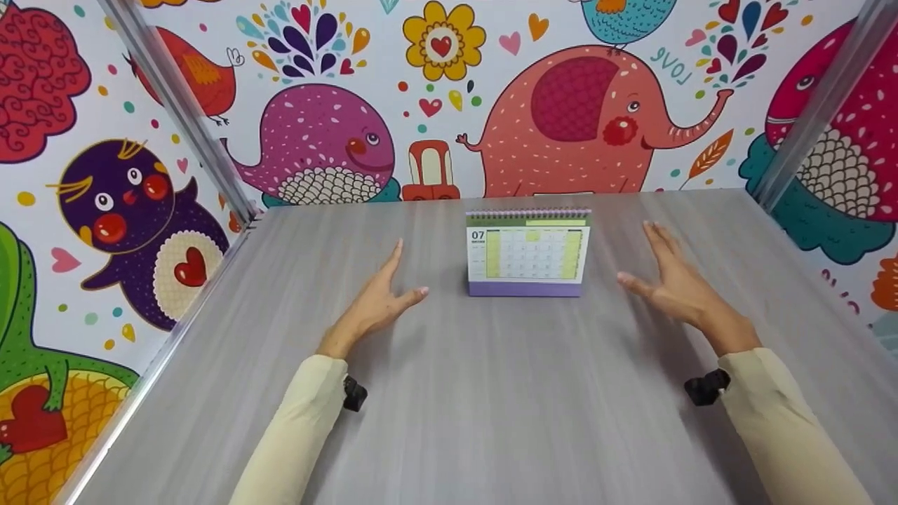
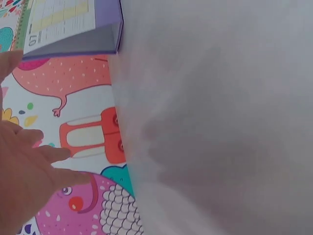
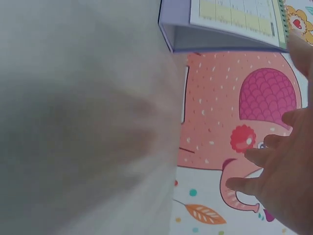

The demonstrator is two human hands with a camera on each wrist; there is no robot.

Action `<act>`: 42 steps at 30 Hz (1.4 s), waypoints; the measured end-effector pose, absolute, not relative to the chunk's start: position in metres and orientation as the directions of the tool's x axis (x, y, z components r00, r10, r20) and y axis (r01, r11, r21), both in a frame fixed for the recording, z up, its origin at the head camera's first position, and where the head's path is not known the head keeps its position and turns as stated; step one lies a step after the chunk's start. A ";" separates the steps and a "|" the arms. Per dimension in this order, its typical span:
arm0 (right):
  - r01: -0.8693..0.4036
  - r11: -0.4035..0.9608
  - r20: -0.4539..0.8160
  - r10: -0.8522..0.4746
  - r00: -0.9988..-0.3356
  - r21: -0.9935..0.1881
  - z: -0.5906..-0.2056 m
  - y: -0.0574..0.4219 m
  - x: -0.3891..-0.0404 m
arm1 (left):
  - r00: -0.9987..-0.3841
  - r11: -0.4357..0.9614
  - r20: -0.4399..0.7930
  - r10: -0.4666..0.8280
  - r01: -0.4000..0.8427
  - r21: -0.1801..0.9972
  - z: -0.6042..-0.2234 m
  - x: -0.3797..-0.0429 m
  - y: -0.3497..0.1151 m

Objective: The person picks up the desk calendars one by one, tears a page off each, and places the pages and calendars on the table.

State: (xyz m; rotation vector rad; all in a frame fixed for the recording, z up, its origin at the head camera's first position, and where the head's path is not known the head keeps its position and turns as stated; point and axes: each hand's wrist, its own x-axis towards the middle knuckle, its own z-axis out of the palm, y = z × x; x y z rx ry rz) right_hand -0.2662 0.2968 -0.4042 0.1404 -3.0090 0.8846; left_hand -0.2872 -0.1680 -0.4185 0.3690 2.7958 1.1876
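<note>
A spiral-bound desk calendar [image 1: 527, 254] with a purple base stands upright on the grey table, its page marked 07 facing me. To its left, my left hand [image 1: 379, 298] hovers above the table with fingers extended and thumb spread, apart from the calendar. My right hand [image 1: 677, 284] is held likewise on the right side, thumb pointing inward, touching nothing. Both wrist views show the calendar's open triangular side: the left wrist view has the calendar [image 2: 73, 24] at top left, and in the right wrist view the calendar [image 3: 225, 27] is at the top.
The grey wood-grain table [image 1: 491, 407] reaches back to a wall [image 1: 449, 105] printed with cartoon animals. Metal posts [image 1: 186, 116] rise at both back corners. A printed side panel [image 1: 42, 196] borders the left. Small black cameras [image 1: 354, 394] sit at both wrists.
</note>
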 end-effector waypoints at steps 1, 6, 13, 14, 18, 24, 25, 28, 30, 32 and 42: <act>-0.085 0.830 0.024 -0.086 -0.996 -0.551 -0.406 0.294 -0.266 | -0.966 0.660 0.015 0.256 0.186 0.728 -0.420 -0.287 -0.165; -0.109 0.774 0.028 -0.117 -0.993 -0.624 -0.414 0.281 -0.267 | -0.965 0.606 -0.011 0.261 0.155 0.780 -0.430 -0.285 -0.149; -0.152 0.707 0.061 -0.153 -0.986 -0.690 -0.419 0.262 -0.265 | -0.965 0.499 0.001 0.262 0.137 0.856 -0.436 -0.285 -0.128; -0.163 0.701 0.071 -0.159 -0.985 -0.695 -0.419 0.261 -0.265 | -0.965 0.491 -0.001 0.261 0.132 0.861 -0.437 -0.285 -0.125; -0.182 0.663 0.096 -0.164 -0.982 -0.726 -0.421 0.255 -0.266 | -0.965 0.442 0.003 0.261 0.122 0.889 -0.440 -0.288 -0.115; -0.187 0.583 0.108 -0.167 -0.980 -0.791 -0.427 0.244 -0.269 | -0.972 0.368 0.000 0.237 0.090 0.925 -0.444 -0.294 -0.103; -0.189 0.570 0.109 -0.171 -0.979 -0.799 -0.428 0.241 -0.269 | -0.973 0.364 -0.010 0.231 0.076 0.928 -0.446 -0.295 -0.101; -0.188 0.537 0.107 -0.177 -0.978 -0.822 -0.430 0.233 -0.271 | -0.975 0.346 -0.030 0.222 0.050 0.937 -0.449 -0.299 -0.096; -0.197 0.520 0.117 -0.184 -0.976 -0.831 -0.431 0.229 -0.272 | -0.976 0.324 -0.028 0.216 0.045 0.945 -0.450 -0.302 -0.092; -0.207 0.508 0.127 -0.188 -0.974 -0.836 -0.432 0.226 -0.274 | -0.977 0.296 -0.017 0.212 0.047 0.954 -0.451 -0.305 -0.089; -0.159 0.478 0.087 -0.169 -0.982 -0.864 -0.443 0.219 -0.279 | -0.964 0.281 -0.011 0.266 0.066 0.957 -0.455 -0.314 -0.068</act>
